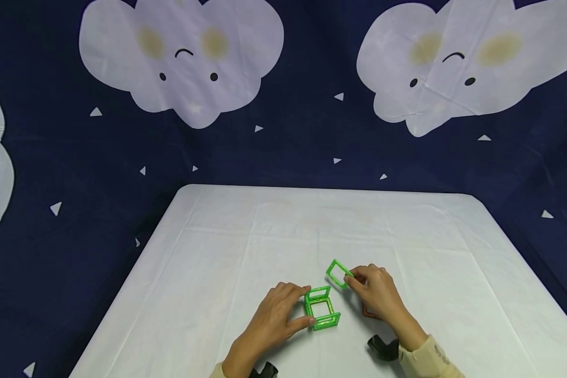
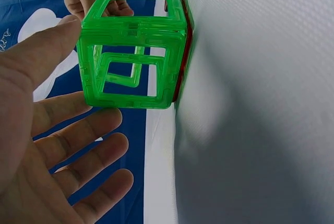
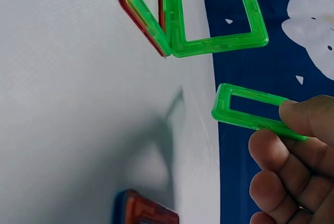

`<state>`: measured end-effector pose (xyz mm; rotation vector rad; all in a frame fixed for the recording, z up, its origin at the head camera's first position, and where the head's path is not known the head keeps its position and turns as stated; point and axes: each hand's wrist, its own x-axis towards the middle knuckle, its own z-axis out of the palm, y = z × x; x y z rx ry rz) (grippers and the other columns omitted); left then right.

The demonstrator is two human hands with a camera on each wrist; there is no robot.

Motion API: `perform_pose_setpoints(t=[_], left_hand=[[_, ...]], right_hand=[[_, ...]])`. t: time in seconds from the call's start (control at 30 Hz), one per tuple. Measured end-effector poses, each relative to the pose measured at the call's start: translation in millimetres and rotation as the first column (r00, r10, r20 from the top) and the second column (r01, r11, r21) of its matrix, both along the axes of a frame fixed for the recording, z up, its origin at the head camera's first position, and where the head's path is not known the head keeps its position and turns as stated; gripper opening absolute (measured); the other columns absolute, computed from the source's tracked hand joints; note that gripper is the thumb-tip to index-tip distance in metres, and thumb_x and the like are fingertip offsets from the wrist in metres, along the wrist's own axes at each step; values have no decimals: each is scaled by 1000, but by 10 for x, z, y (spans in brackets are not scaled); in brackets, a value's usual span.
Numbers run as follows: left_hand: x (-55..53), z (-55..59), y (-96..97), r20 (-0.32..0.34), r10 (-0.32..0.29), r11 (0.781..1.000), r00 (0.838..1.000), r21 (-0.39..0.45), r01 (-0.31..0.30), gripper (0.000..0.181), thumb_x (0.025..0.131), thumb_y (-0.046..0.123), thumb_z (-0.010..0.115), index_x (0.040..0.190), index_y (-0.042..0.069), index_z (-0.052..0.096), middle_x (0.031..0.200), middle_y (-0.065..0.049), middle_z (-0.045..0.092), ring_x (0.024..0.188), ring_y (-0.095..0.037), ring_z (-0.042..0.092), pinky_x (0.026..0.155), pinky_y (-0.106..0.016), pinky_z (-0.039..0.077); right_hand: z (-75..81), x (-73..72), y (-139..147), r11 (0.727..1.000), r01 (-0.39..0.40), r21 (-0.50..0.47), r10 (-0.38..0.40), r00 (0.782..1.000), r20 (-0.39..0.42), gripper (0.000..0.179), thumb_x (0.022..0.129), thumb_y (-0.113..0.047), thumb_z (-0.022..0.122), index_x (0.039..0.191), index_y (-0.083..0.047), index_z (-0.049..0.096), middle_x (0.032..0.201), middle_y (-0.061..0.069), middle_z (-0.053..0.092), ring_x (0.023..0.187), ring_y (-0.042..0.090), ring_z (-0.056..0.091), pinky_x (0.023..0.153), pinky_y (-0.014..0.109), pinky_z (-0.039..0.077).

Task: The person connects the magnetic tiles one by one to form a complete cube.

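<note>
An open box of translucent green square magnetic tiles [image 1: 325, 321] stands on the white table, with a thin red layer along its base in the wrist views. My left hand [image 1: 276, 314] holds it at its left side, thumb at the near corner and index finger at the far one; the other fingers [image 2: 99, 153] extend loosely. My right hand [image 1: 377, 290] pinches a single green square magnetic tile [image 3: 245, 110] by one edge, thumb against fingers. That tile is in the air, apart from the box, to its right and farther back.
An orange-red tile [image 1: 369, 314] lies on the white table [image 1: 264, 226] below the right hand; a blue edge shows beside it in the right wrist view. Dark wrist devices [image 1: 382, 347] sit at both wrists. Navy cloth with clouds [image 1: 184, 52] hangs beyond the table.
</note>
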<state>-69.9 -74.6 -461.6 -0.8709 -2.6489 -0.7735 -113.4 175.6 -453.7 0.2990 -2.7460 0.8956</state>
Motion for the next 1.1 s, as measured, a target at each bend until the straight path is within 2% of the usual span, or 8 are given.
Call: perform_pose_setpoints(t=[0.23,0.4,0.63,1.1], left_hand=[[-1,-11,7,-2,2,1000,1000,-1,-2,59,79,49,68,127,16,57,106,6,63,97,-9,54,86,-28,45],[-3,-3,10,-4,4,1000,1000,8,-4,59,78,48,69,127,16,58,106,5,63,96,-9,54,86,-28,45],[-6,0,17,5,10,1000,1000,5,-10,60,78,49,69,126,16,58,106,6,64,97,-9,55,87,-28,45],[-10,0,25,16,13,1000,1000,4,-13,60,78,48,70,126,15,58,106,6,63,99,-10,55,88,-29,45]], right_hand=[[-45,69,13,1000,28,-4,-28,1000,5,8,79,-21,74,81,-13,73,64,-6,60,62,5,47,61,25,37],[-81,101,22,999,44,-20,-44,999,8,7,78,-20,75,80,-14,73,61,-9,62,60,3,47,65,26,38],[-95,153,14,997,63,-34,-62,998,13,7,78,-21,76,78,-15,73,64,-7,64,62,4,50,64,26,36],[-152,266,-3,996,86,-34,-85,996,9,6,76,-19,77,76,-14,73,62,-8,59,59,-1,44,60,23,34]])
